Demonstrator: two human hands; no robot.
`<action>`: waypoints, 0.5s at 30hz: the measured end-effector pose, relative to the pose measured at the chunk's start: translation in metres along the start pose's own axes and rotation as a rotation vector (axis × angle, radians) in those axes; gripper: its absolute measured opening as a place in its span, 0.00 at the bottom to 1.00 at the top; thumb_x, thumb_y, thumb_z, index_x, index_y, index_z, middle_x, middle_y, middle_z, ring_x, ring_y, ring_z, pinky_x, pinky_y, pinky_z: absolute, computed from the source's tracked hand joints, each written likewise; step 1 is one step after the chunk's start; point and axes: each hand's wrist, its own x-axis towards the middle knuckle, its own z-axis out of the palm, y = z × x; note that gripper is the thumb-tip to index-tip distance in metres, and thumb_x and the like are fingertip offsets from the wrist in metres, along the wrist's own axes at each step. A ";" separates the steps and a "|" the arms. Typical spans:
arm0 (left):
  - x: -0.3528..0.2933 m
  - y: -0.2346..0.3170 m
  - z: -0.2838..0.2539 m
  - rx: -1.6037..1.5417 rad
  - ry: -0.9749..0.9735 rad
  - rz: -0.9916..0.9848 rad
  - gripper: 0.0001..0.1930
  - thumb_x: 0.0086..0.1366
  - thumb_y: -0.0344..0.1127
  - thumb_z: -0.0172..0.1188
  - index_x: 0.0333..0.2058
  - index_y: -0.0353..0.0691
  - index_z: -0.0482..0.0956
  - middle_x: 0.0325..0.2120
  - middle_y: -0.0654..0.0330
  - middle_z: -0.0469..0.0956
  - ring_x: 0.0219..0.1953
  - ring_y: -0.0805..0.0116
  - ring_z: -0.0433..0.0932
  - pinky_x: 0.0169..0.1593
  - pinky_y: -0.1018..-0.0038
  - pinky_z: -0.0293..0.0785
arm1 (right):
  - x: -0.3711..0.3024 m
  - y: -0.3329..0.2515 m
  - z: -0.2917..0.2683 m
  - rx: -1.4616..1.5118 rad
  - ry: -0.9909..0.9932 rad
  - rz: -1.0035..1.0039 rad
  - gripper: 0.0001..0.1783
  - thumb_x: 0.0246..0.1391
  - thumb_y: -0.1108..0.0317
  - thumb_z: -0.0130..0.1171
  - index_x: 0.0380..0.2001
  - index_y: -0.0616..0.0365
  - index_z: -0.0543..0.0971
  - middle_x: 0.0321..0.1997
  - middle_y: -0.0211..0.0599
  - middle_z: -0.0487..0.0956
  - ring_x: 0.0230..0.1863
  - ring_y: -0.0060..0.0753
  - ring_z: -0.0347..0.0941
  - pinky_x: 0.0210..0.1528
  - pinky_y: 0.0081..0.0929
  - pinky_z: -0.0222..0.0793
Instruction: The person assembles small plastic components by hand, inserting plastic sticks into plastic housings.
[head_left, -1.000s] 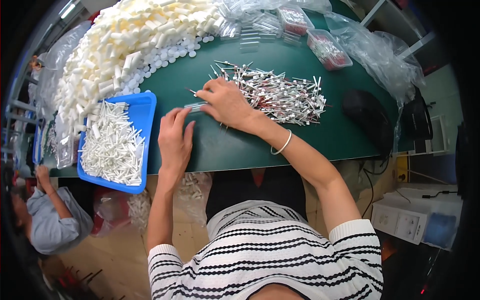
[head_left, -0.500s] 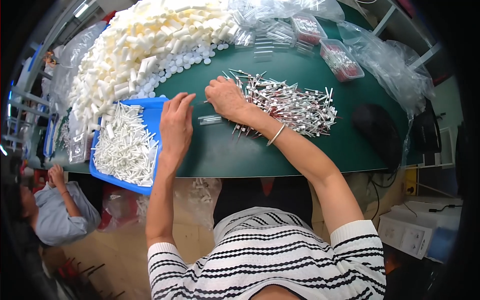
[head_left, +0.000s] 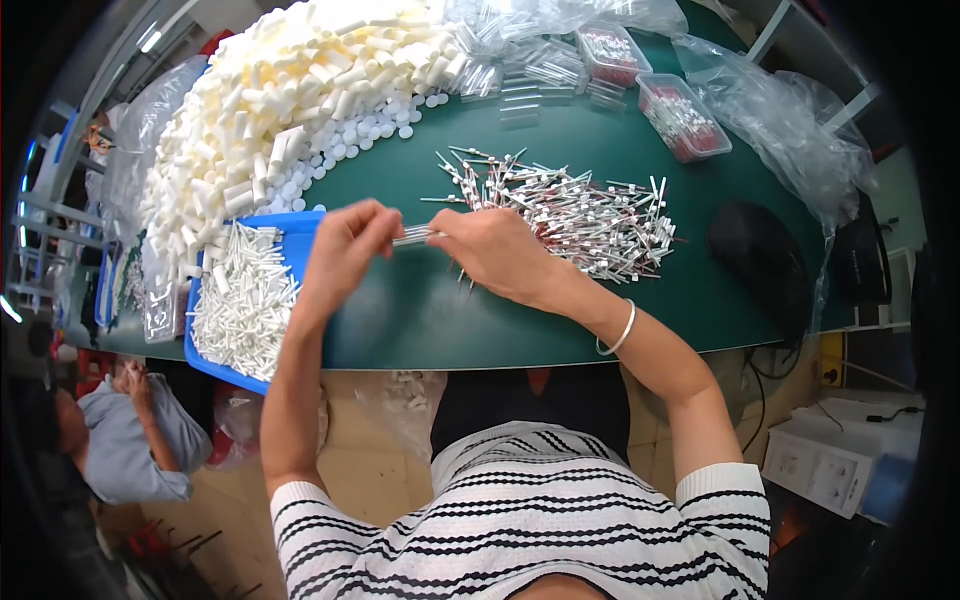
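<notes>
Between my two hands lies a short clear plastic tube (head_left: 414, 235), above the green table. My left hand (head_left: 352, 248) is closed, with its fingertips at the tube's left end. At the right end, my right hand (head_left: 492, 250) pinches with thumb and fingers; whether a thin stick is also in that pinch, I cannot tell. Just beyond and right of my right hand spreads a pile of thin sticks with white and reddish parts (head_left: 600, 220). A blue tray (head_left: 300, 228) left of my left hand holds many small white rods (head_left: 245, 310).
White foam cylinders (head_left: 290, 90) are heaped at the far left, bordered by translucent round caps (head_left: 350, 135). More clear tubes (head_left: 520, 100) lie at the back, near two plastic boxes (head_left: 685, 118). A black object (head_left: 758, 258) sits right. Another person (head_left: 140, 430) sits at lower left.
My right hand has left the stick pile's left edge and come down to the clear tube. My left hand has lowered and turned its fingertips to the tube's left end.
</notes>
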 end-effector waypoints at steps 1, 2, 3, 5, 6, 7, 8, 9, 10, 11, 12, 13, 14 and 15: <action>0.022 -0.008 -0.008 0.118 0.075 0.056 0.08 0.64 0.32 0.55 0.29 0.38 0.80 0.20 0.55 0.77 0.20 0.68 0.72 0.28 0.75 0.67 | -0.003 0.003 -0.008 0.012 0.089 -0.054 0.10 0.59 0.64 0.54 0.36 0.61 0.76 0.24 0.47 0.77 0.26 0.48 0.76 0.29 0.38 0.70; 0.044 -0.009 -0.009 0.300 0.175 0.100 0.06 0.63 0.33 0.56 0.30 0.40 0.81 0.21 0.55 0.78 0.22 0.66 0.74 0.30 0.74 0.69 | -0.009 0.009 -0.012 0.057 0.110 0.041 0.10 0.60 0.64 0.53 0.37 0.61 0.76 0.25 0.46 0.78 0.26 0.47 0.76 0.29 0.37 0.69; 0.066 -0.009 -0.008 0.479 0.274 0.146 0.05 0.62 0.33 0.58 0.30 0.42 0.81 0.22 0.55 0.78 0.24 0.64 0.75 0.32 0.72 0.70 | -0.016 0.012 -0.015 0.099 0.133 0.139 0.11 0.61 0.65 0.52 0.39 0.61 0.77 0.26 0.46 0.79 0.26 0.47 0.76 0.28 0.36 0.68; 0.113 -0.049 -0.014 0.847 0.395 0.559 0.05 0.58 0.35 0.61 0.32 0.43 0.81 0.28 0.56 0.78 0.34 0.60 0.77 0.38 0.66 0.72 | -0.025 -0.001 -0.026 0.155 0.037 0.280 0.12 0.63 0.65 0.50 0.42 0.61 0.77 0.26 0.44 0.77 0.22 0.39 0.72 0.28 0.31 0.66; 0.126 -0.063 -0.010 0.956 0.331 0.494 0.06 0.58 0.35 0.61 0.33 0.44 0.81 0.30 0.55 0.77 0.37 0.57 0.75 0.40 0.64 0.72 | -0.029 0.004 -0.027 0.232 0.033 0.298 0.12 0.63 0.66 0.49 0.43 0.60 0.77 0.24 0.43 0.75 0.20 0.34 0.70 0.28 0.29 0.64; 0.134 -0.073 -0.009 1.061 0.284 0.445 0.06 0.57 0.35 0.61 0.34 0.45 0.82 0.32 0.55 0.76 0.40 0.54 0.74 0.43 0.63 0.72 | -0.034 -0.007 -0.037 0.319 -0.008 0.346 0.13 0.65 0.66 0.46 0.45 0.61 0.76 0.19 0.36 0.68 0.19 0.25 0.63 0.27 0.26 0.62; 0.141 -0.078 -0.005 1.186 0.221 0.421 0.07 0.57 0.33 0.61 0.35 0.44 0.81 0.31 0.56 0.74 0.40 0.55 0.73 0.43 0.63 0.72 | -0.042 -0.006 -0.037 0.369 -0.007 0.340 0.13 0.66 0.67 0.46 0.47 0.61 0.75 0.18 0.33 0.66 0.19 0.22 0.61 0.27 0.25 0.61; 0.143 -0.085 -0.006 1.181 0.223 0.427 0.07 0.57 0.33 0.61 0.35 0.44 0.81 0.31 0.56 0.74 0.40 0.55 0.73 0.43 0.63 0.72 | -0.051 -0.005 -0.037 0.423 -0.009 0.334 0.14 0.66 0.67 0.45 0.48 0.61 0.75 0.17 0.30 0.63 0.20 0.19 0.59 0.26 0.24 0.60; 0.142 -0.084 -0.004 1.132 0.255 0.427 0.07 0.56 0.34 0.62 0.34 0.43 0.81 0.32 0.55 0.74 0.41 0.55 0.73 0.43 0.62 0.72 | -0.055 -0.011 -0.043 0.496 -0.052 0.409 0.13 0.66 0.68 0.46 0.47 0.62 0.76 0.17 0.27 0.66 0.20 0.17 0.61 0.26 0.21 0.59; 0.139 -0.084 -0.004 1.085 0.286 0.420 0.07 0.56 0.34 0.63 0.34 0.41 0.81 0.33 0.55 0.75 0.42 0.54 0.73 0.43 0.62 0.72 | -0.059 -0.015 -0.046 0.522 -0.049 0.409 0.13 0.65 0.68 0.47 0.45 0.63 0.77 0.17 0.27 0.67 0.20 0.16 0.61 0.25 0.20 0.59; 0.130 -0.086 -0.007 1.001 0.322 0.470 0.07 0.57 0.34 0.62 0.34 0.40 0.81 0.34 0.53 0.78 0.39 0.53 0.75 0.42 0.65 0.73 | -0.063 -0.019 -0.048 0.552 -0.051 0.409 0.12 0.64 0.69 0.49 0.43 0.63 0.78 0.17 0.27 0.67 0.20 0.15 0.62 0.25 0.19 0.59; 0.118 -0.075 -0.002 0.792 0.284 0.309 0.07 0.58 0.34 0.61 0.34 0.39 0.81 0.33 0.54 0.79 0.36 0.56 0.76 0.41 0.68 0.73 | -0.068 -0.022 -0.050 0.544 -0.021 0.393 0.11 0.63 0.68 0.51 0.37 0.64 0.79 0.17 0.26 0.69 0.19 0.14 0.62 0.22 0.18 0.58; 0.104 -0.060 0.004 0.585 0.246 0.146 0.07 0.59 0.34 0.61 0.34 0.39 0.81 0.33 0.54 0.80 0.33 0.59 0.78 0.40 0.71 0.74 | -0.074 -0.023 -0.050 0.557 -0.014 0.409 0.11 0.63 0.68 0.51 0.37 0.64 0.79 0.17 0.26 0.69 0.19 0.14 0.62 0.22 0.18 0.58; 0.085 -0.040 0.016 0.332 0.224 0.112 0.07 0.61 0.34 0.59 0.36 0.38 0.81 0.30 0.58 0.82 0.28 0.69 0.78 0.37 0.76 0.74 | -0.080 -0.021 -0.050 0.562 0.000 0.420 0.11 0.63 0.68 0.52 0.35 0.64 0.79 0.17 0.26 0.69 0.18 0.13 0.63 0.22 0.17 0.58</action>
